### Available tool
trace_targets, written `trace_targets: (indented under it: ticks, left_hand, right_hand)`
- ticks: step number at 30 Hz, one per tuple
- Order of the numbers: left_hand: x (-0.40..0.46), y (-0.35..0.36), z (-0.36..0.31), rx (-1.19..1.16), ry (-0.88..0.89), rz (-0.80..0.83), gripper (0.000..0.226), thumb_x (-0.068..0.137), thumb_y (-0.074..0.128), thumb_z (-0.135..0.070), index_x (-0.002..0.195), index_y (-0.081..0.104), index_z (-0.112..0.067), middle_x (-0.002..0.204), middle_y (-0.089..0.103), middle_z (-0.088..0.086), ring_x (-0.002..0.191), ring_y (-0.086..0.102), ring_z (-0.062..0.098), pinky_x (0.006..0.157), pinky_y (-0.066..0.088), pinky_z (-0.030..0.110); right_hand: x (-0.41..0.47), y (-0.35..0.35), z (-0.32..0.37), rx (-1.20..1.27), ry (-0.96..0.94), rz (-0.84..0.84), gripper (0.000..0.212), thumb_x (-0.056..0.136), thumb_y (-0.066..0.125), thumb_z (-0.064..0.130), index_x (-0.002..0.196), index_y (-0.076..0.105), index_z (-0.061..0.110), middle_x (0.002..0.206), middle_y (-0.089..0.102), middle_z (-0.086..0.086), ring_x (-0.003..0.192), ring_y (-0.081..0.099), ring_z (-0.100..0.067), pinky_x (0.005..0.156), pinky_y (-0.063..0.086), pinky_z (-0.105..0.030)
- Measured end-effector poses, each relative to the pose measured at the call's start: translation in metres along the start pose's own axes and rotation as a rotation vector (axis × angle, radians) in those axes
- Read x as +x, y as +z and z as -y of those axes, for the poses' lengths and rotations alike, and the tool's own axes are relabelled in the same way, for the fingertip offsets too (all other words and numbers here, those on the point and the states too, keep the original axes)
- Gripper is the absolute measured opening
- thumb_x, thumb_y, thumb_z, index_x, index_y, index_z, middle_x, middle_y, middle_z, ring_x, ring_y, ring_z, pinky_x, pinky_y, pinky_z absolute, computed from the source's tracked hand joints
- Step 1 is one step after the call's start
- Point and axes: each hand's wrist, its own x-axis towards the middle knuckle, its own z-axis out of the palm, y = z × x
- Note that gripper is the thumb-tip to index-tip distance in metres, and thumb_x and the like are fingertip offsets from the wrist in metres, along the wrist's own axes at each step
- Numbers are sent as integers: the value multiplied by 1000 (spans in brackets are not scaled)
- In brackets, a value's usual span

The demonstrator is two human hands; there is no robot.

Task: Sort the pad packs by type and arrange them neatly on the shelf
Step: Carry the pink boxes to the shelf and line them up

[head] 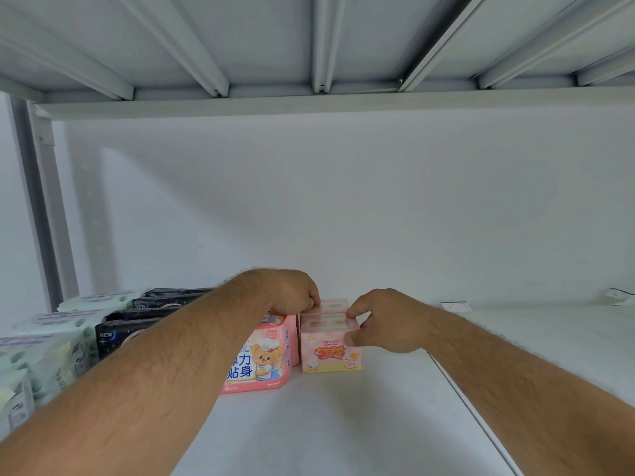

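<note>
Two of our hands reach onto the white shelf [343,424], both at a pair of small pink boxes standing one behind the other near the middle. Our right hand [385,321] pinches the near box [330,341], fingertips curled over its top right edge and thumb pressed on its front face. Our left hand [292,292] is curled with its fingers down at the far box [331,305]; we cannot tell whether it grips that box or only touches it, since the knuckles hide the fingertips. Just left of the boxes, almost touching the near one, stands a pink pack [261,359] printed with a cartoon bear in a chef's hat and blue characters; our left forearm crosses over its top left. Farther left lie black packs [137,321] marked NEW, in a row running from near to far, and at the left edge green packs [37,355] are lined up beside them. Far right on the shelf we see a small white label [455,306] and, at the edge, a white object [620,297] too cropped to identify. The ribbed underside of an upper shelf [309,46] spans the top.
</note>
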Motion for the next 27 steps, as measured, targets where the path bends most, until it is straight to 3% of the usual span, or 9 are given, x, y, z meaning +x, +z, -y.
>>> trace_targets:
  ticks: [7, 11, 15, 18, 23, 27]
  left_hand:
    - [-3, 2, -2, -17, 6, -10, 38, 104, 40, -19, 139, 54, -20, 143, 52, -3, 126, 49, 15, 93, 34, 22]
    - [-6, 2, -2, -44, -2, -43, 40, 104, 39, -21, 142, 52, -22, 147, 49, -3, 130, 47, 16, 99, 34, 24]
    - [-19, -4, -5, -124, -13, -142, 40, 103, 41, -29, 143, 49, -26, 150, 44, -3, 126, 49, 16, 97, 36, 23]
    - [-38, -8, -14, -130, -36, -206, 45, 103, 41, -37, 147, 41, -29, 154, 38, -3, 131, 46, 17, 99, 35, 23]
    - [-84, 9, -48, 3, -99, -202, 60, 101, 36, -46, 156, 18, -31, 164, 9, -10, 150, 16, 17, 121, 17, 35]
    - [-128, 26, -85, 113, -142, -200, 64, 99, 35, -46, 157, 14, -29, 165, 9, -8, 150, 16, 21, 119, 21, 38]
  right_hand:
    - [-4, 1, 1, -10, 5, 0, 49, 88, 72, 47, 131, 62, 24, 109, 62, 10, 103, 63, -13, 91, 51, -27]
    - [-6, 1, -3, -14, 10, 13, 70, 87, 72, 50, 147, 47, 23, 142, 52, 8, 120, 56, -11, 102, 45, -27]
    - [-16, -6, -7, -5, 46, 8, 76, 88, 68, 55, 152, 38, 25, 150, 45, 8, 128, 51, -11, 103, 43, -25]
    - [-33, -14, -7, -170, 46, -17, 73, 96, 53, 58, 156, 30, 24, 159, 35, 6, 144, 36, -16, 114, 33, -30]
    - [-69, -15, -2, -482, 10, 6, 72, 102, 34, 57, 160, 16, 17, 168, 11, -2, 155, 2, -23, 124, 13, -42]
    - [-108, -11, 2, -538, -8, -7, 74, 102, 33, 56, 160, 13, 15, 168, 6, -4, 155, -4, -25, 125, 10, -44]
